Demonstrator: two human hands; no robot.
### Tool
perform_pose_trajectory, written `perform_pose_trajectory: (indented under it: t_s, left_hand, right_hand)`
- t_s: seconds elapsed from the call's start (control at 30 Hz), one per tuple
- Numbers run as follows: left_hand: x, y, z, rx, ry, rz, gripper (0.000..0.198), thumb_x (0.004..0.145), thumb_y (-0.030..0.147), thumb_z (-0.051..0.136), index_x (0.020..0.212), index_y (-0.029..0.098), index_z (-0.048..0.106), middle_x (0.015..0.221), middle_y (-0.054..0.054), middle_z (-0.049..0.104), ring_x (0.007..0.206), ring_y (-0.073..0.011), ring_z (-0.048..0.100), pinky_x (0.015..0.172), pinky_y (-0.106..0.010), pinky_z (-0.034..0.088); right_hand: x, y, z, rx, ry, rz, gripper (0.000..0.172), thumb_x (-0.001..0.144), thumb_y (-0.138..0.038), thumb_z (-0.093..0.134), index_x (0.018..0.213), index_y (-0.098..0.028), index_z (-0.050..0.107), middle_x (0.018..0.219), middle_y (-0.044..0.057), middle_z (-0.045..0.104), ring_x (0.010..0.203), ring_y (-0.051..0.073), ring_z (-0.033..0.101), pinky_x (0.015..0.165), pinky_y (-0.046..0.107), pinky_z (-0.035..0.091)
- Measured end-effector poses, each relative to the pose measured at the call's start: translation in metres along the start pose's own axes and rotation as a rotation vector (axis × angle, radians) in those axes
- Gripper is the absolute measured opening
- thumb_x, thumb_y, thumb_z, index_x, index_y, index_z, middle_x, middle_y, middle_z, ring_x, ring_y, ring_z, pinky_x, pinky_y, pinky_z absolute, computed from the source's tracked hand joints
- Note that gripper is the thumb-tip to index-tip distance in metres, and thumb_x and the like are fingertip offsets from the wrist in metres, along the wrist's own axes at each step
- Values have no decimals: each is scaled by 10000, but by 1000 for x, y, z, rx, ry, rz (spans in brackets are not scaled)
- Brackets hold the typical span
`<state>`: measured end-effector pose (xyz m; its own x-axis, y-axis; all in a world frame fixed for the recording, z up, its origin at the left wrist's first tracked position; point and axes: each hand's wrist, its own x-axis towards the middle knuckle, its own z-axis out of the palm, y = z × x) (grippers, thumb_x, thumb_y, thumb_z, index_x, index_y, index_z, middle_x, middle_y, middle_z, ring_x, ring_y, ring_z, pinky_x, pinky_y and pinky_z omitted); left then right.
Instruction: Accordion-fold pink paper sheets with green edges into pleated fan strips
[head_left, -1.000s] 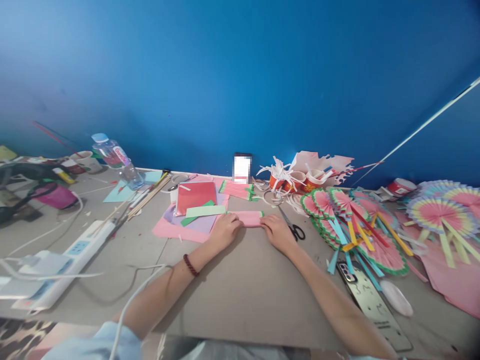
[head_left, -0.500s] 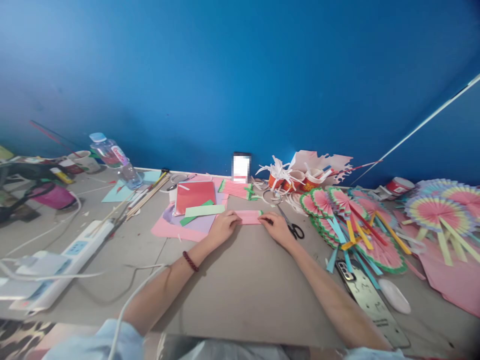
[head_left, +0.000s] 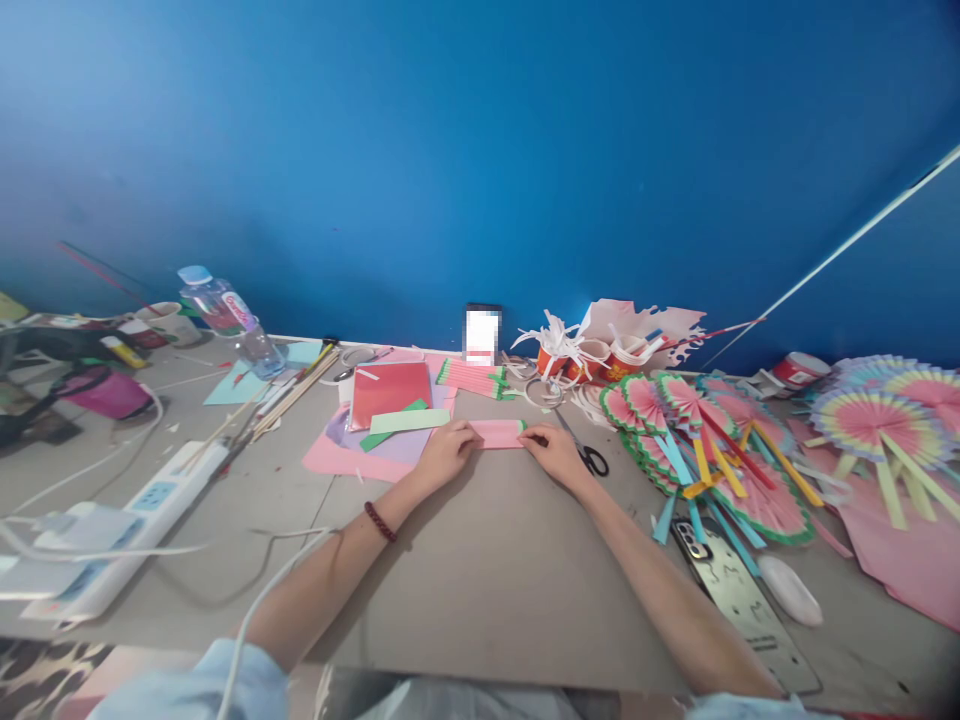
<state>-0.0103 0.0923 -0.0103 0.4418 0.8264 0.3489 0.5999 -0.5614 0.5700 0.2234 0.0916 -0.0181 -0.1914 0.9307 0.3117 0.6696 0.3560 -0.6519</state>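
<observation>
Between my hands lies a narrow pink paper strip (head_left: 498, 435) with a bit of green at its right end. My left hand (head_left: 448, 452) has its fingers closed on the strip's left end. At the right end, my right hand (head_left: 553, 452) pinches the strip near the green edge. Just left of my left hand rest a light green paper strip (head_left: 409, 421) and a darker green one (head_left: 379, 439), on top of a red paper packet (head_left: 388, 390). A pleated pink and green paper piece (head_left: 472, 378) lies behind the strip.
Black-handled scissors (head_left: 595, 461) lie right of my right hand. Paper fans (head_left: 765, 500), a phone (head_left: 739, 600) and a white mouse (head_left: 790, 590) fill the right side. On the left are a tilted water bottle (head_left: 240, 325), wooden sticks (head_left: 296, 390) and a power strip (head_left: 142, 530) with cables.
My right hand has shifted very slightly to the right along the strip. My left hand stays where it was, and the other things have not moved.
</observation>
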Motion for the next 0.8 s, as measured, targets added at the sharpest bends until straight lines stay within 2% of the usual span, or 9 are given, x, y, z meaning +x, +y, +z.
perform_pose_trajectory:
  t_s: [0.2,0.33,0.43,0.6,0.8]
  left_hand:
    - [-2,0,0,60,-9,42,177,879,159,484,841,176,655,833,-30,611,795,-139,567,721,-257,431]
    - [-5,5,-2,250,-37,176,204,919,232,438,900,173,632,832,-44,590,821,-167,535,716,-282,398]
    - [-8,7,-1,368,-68,239,202,921,245,438,931,182,630,825,-46,578,827,-179,522,717,-297,378]
    - [-11,10,2,445,-96,232,201,916,181,430,941,172,629,818,-53,571,809,-180,519,707,-307,365]
    - [-15,14,4,447,-99,181,202,871,105,459,938,176,635,833,-62,567,814,-190,516,717,-316,381]
  right_hand:
    - [-2,-1,0,-2,-30,-1,167,805,-262,532,748,-186,669,751,35,655,698,161,581,667,283,444]
    - [-5,-9,-12,-50,-135,-86,138,835,-256,540,858,-182,653,808,36,613,754,154,563,707,278,442]
    - [-8,-16,-20,-123,-215,-141,110,840,-245,563,842,-193,660,840,45,610,810,168,558,755,297,438]
    - [-12,-24,-22,-186,-237,-232,140,864,-175,515,862,-190,653,882,58,624,899,187,546,820,321,427]
    - [-11,-19,-16,-131,-193,-175,142,861,-169,520,839,-176,661,846,53,628,859,181,557,818,312,427]
